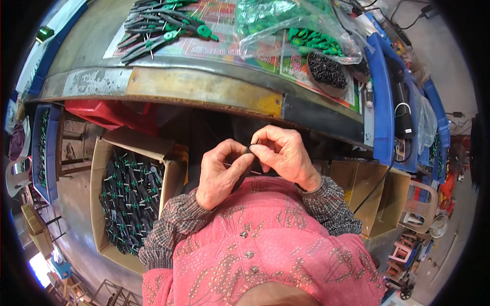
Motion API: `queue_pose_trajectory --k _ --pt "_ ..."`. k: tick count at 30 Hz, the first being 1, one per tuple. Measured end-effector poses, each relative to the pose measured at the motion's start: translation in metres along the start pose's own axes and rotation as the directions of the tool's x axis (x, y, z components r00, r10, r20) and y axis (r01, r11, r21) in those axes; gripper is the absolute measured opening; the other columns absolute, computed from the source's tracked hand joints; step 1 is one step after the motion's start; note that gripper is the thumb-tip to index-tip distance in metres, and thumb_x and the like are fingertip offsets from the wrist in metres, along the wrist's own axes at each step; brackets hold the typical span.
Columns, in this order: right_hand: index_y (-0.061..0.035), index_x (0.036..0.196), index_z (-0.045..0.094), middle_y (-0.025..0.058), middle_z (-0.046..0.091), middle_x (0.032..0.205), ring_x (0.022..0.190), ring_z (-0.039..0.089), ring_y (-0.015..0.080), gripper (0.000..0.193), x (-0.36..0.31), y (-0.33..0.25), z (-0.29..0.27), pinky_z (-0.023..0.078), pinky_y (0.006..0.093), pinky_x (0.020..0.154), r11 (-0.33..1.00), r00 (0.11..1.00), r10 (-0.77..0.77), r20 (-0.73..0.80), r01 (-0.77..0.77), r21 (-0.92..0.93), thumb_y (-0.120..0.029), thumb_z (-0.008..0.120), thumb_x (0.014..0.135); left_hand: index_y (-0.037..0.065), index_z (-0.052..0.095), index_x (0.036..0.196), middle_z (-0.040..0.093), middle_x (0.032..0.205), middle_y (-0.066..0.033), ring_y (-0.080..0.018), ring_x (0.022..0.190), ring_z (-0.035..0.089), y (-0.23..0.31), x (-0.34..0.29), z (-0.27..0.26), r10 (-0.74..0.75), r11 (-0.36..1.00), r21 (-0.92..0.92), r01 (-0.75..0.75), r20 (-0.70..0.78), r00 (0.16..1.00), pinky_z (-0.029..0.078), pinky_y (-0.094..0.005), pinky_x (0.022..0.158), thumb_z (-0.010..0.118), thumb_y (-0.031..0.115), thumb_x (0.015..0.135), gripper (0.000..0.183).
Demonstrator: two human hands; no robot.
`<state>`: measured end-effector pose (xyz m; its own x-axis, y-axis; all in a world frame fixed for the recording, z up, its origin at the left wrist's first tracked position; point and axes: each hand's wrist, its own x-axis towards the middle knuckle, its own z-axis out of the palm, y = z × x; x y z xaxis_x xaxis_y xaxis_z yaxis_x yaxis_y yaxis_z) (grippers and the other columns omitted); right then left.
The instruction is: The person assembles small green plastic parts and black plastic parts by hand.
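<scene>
In front of my chest, just off the table's near edge, both hands meet at the fingertips. My left hand (223, 171) is closed in a pinch on a small dark part (248, 149). My right hand (286, 154) pinches the same part from the other side, thumb against forefinger. Most of the part is hidden by the fingers, so its kind does not show. On the table (204, 92) beyond lie a pile of black-and-green plastic pieces with thin white pins (166, 28), a clear bag of green plastic parts (286, 25), and a bowl of small black parts (326, 71).
An open cardboard box (97, 204) full of black-and-green pieces stands at my left. Another cardboard box (393, 199) is at my right, with a black cable (375, 191) running over it. Blue bins (385, 102) flank the table's right end; another blue tray (51, 188) is far left.
</scene>
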<state>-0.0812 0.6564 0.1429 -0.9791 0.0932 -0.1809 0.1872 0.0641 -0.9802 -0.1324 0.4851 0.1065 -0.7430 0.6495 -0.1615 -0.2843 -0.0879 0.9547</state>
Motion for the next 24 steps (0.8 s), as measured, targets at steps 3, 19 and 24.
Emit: queue_pose_trajectory --k 3,19,24 --pt "0.0009 0.088 0.061 -0.0012 0.058 0.07 0.055 0.051 0.002 0.01 0.002 0.0 0.003 0.042 0.0195 0.047 1.0 0.999 -0.027 -0.038 0.027 0.004 -0.009 0.064 0.089 -0.001 0.06 0.095 0.058 0.073 0.0015 -0.0014 0.059 0.047 0.003 0.0 0.002 0.029 0.998 -0.048 -0.029 -0.008 1.0 0.037 -0.0172 0.052 0.062 0.007 0.092 0.009" --pt "-0.0023 0.086 0.066 0.0128 0.061 0.077 0.071 0.062 0.0298 0.01 0.065 -0.067 -0.087 0.047 0.0379 0.063 0.488 0.786 -0.612 -0.091 0.284 -0.825 -0.011 0.064 0.084 -0.001 0.062 0.095 0.056 0.068 0.0029 -0.0009 0.052 0.042 0.017 0.011 0.001 0.062 0.995 -0.069 -0.067 -0.063 0.996 0.032 -0.0163 0.048 0.061 0.006 0.092 0.007" --pt "-0.0038 0.084 0.066 0.011 0.061 0.08 0.076 0.062 0.0309 0.008 0.106 -0.062 -0.128 0.048 0.0403 0.066 0.345 0.755 -0.647 -0.104 0.168 -0.923 -0.012 0.064 0.082 -0.001 0.062 0.094 0.056 0.068 0.0031 -0.0009 0.052 0.042 0.016 0.014 -0.003 0.032 0.996 -0.083 -0.039 -0.076 0.997 0.033 -0.0166 0.048 0.061 0.006 0.091 0.007"
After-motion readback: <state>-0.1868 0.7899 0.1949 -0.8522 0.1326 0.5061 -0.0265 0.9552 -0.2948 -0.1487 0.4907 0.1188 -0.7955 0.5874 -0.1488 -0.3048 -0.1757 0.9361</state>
